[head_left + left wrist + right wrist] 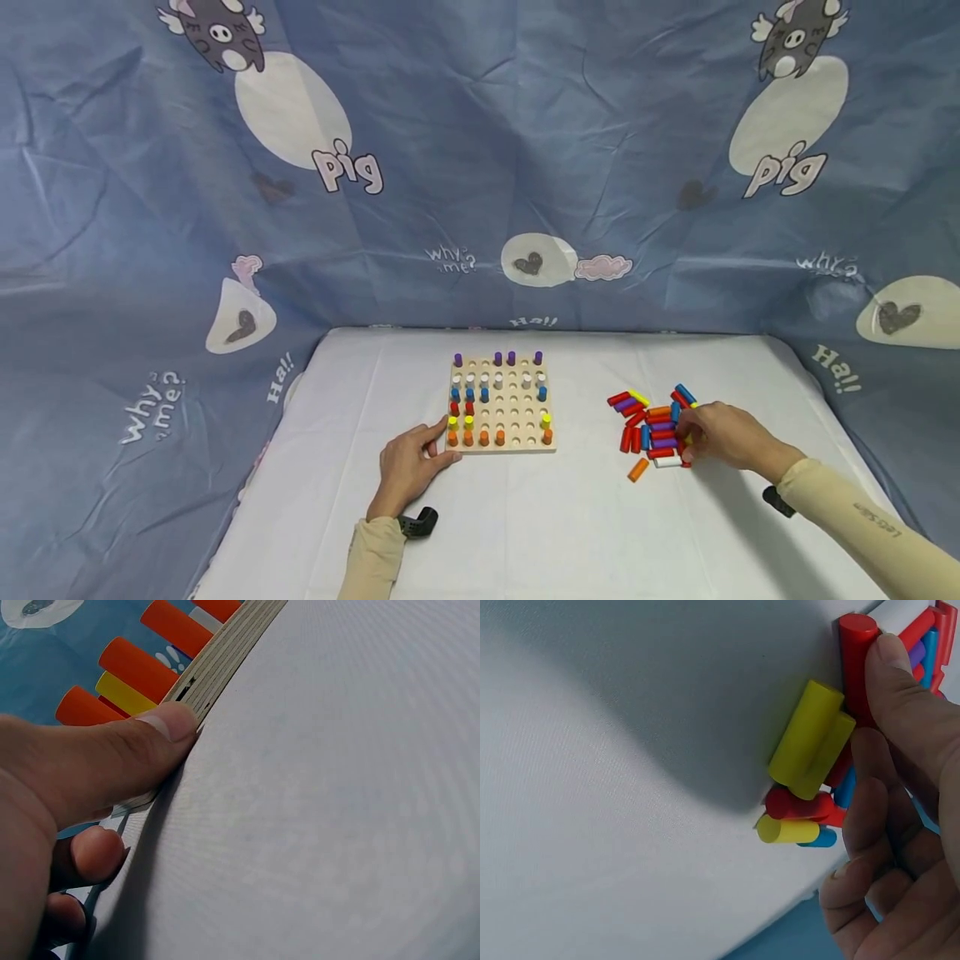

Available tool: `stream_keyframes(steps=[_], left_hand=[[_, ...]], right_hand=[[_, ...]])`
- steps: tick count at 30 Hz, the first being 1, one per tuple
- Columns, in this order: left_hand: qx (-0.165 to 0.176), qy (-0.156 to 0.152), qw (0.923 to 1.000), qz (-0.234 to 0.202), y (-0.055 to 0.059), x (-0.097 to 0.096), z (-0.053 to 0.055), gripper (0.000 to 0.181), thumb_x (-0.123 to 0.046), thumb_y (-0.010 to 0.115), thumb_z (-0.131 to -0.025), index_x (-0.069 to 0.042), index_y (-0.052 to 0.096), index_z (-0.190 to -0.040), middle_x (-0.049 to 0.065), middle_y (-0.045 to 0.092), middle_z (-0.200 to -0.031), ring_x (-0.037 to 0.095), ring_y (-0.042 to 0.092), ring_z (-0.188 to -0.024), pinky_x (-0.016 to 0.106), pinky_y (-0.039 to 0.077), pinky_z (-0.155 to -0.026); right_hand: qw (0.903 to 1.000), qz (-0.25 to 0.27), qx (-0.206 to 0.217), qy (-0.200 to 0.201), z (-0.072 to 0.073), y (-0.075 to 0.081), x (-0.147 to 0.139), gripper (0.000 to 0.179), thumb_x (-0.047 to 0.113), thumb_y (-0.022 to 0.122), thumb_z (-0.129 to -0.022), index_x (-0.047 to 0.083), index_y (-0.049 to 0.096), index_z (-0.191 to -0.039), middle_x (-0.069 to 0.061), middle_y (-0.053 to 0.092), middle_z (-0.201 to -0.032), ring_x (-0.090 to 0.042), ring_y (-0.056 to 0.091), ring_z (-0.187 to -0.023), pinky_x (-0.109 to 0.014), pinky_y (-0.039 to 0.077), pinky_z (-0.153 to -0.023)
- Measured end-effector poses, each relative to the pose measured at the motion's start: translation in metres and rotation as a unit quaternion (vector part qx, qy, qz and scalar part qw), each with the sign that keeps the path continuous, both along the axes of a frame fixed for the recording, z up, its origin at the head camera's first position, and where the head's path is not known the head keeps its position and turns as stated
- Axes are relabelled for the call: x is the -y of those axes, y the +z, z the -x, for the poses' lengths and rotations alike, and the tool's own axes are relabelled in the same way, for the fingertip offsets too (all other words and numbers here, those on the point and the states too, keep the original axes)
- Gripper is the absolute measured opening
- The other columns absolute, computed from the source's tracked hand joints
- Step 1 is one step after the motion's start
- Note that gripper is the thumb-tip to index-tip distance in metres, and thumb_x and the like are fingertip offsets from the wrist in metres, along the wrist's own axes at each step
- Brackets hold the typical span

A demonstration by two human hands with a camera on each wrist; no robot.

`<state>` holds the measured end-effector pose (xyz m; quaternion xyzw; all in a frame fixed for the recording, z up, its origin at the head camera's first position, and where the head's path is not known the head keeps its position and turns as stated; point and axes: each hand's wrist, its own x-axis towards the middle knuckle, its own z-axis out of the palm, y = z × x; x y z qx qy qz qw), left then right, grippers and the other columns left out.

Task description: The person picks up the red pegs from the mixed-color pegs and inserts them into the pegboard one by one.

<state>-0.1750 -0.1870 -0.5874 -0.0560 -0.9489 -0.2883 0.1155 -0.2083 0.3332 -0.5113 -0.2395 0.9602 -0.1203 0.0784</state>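
Observation:
A square wooden pegboard lies on the table, with purple, white, blue, red, yellow and orange pegs upright in rows among bare holes. My left hand holds its near left corner, the thumb against the front edge and the fingers by the left side. Over the right side of a heap of loose pegs is my right hand. Its thumb and index finger pinch a red peg at the heap's edge. Two yellow pegs lie beside those fingers.
A white cloth covers the table. Behind it hangs a blue printed curtain, which also runs down both sides. A loose orange peg lies at the heap's near side, and several red, purple and yellow ones at its far left.

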Motion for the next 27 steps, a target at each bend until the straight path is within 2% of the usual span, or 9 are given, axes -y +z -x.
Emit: stream_keyframes(steps=[7, 18, 27], left_hand=[[-0.013, -0.001, 0.9999, -0.004, -0.0030, -0.0002, -0.0016, 0.067, -0.054, 0.084, -0.069, -0.031, 0.066, -0.130, -0.019, 0.045, -0.062, 0.002, 0.033, -0.052, 0.025, 0.027, -0.055], [-0.020, -0.004, 0.9998, 0.002, -0.0037, 0.0009, -0.0012, 0.067, -0.055, 0.084, -0.068, -0.032, 0.067, -0.129, -0.021, 0.042, -0.062, 0.002, 0.033, -0.053, 0.025, 0.026, -0.054], [-0.018, -0.003, 0.9998, -0.003, -0.0023, 0.0004, -0.0004, 0.067, -0.055, 0.084, -0.069, -0.033, 0.066, -0.129, -0.020, 0.043, -0.062, 0.002, 0.034, -0.053, 0.025, 0.027, -0.055]], right_hand=[[0.9998, 0.008, -0.018, 0.007, -0.0009, -0.0050, 0.0003, 0.032, 0.032, 0.090, -0.068, 0.021, 0.066, -0.086, 0.015, 0.059, -0.074, 0.000, 0.048, -0.065, -0.025, 0.043, -0.059], [0.9993, 0.034, -0.010, 0.012, -0.0054, -0.0085, -0.0027, 0.032, 0.034, 0.090, -0.067, 0.022, 0.067, -0.086, 0.020, 0.058, -0.069, 0.004, 0.048, -0.062, -0.024, 0.042, -0.058], [0.9987, 0.046, 0.003, 0.019, -0.0083, -0.0094, -0.0036, 0.032, 0.035, 0.089, -0.066, 0.022, 0.067, -0.084, 0.019, 0.059, -0.072, 0.004, 0.049, -0.064, -0.024, 0.044, -0.060]])
